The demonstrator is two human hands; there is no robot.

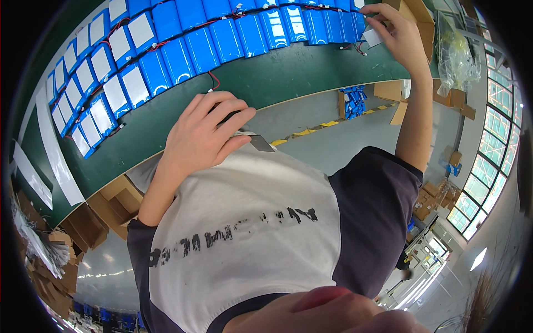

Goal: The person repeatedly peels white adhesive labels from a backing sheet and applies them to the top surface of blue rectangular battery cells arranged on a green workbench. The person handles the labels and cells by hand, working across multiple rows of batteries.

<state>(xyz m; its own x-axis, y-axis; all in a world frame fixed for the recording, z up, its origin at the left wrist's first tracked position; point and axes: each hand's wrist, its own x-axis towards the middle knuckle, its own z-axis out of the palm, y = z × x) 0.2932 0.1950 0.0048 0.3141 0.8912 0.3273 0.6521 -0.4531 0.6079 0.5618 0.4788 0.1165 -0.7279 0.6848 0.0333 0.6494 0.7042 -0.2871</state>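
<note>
Rows of blue shrink-wrapped battery packs (225, 41) lie across the green table (266, 80), with red and black leads and small white connectors between them. Many packs at the left carry a white rectangular pad (135, 83) on top. At the right end of the rows, my right hand (393, 38) pinches a small white rectangular piece (372, 38) beside the last packs. My left hand (208, 130) is curled at the table's front edge, close to my shirt. From under its fingers sticks out a flat dark grey piece (262, 143); the rest is hidden by the hand.
An open cardboard box (417, 25) and clear plastic bags (458, 53) stand by the table's right end. Long white strips (58, 158) lie at its left end. Below the front edge are cardboard boxes (114, 205) and a box of blue packs (353, 102) on the floor.
</note>
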